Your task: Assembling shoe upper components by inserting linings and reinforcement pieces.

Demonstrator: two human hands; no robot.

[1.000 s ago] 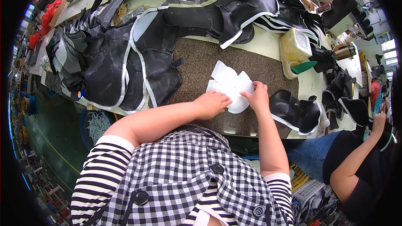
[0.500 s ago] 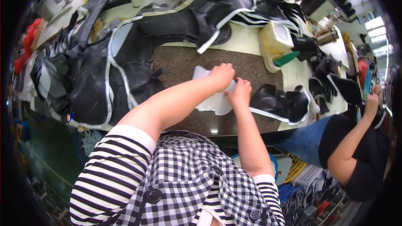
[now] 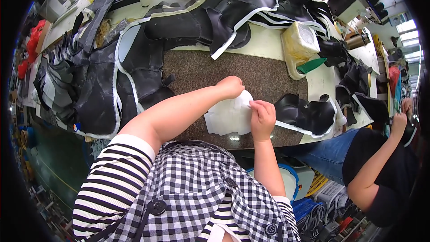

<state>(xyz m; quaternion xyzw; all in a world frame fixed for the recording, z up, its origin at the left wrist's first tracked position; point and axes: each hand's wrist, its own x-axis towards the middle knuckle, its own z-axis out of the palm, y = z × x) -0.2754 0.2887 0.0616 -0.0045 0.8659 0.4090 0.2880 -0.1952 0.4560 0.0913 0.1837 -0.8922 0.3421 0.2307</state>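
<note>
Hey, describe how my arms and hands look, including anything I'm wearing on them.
Your left hand and right hand are gloveless. The left sleeve and right sleeve are white with black stripes, ending around the elbows, leaving both forearms bare.

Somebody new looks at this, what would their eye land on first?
Probably the white pieces at the left hand and right hand, over the brown slab. Next, black white-edged panels at left and along the far side, then the green object beside the yellowish block at right.

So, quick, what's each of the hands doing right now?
Left hand: curled by the white sheets; grip can't be told.
Right hand: closed, pinching their edge.
</note>
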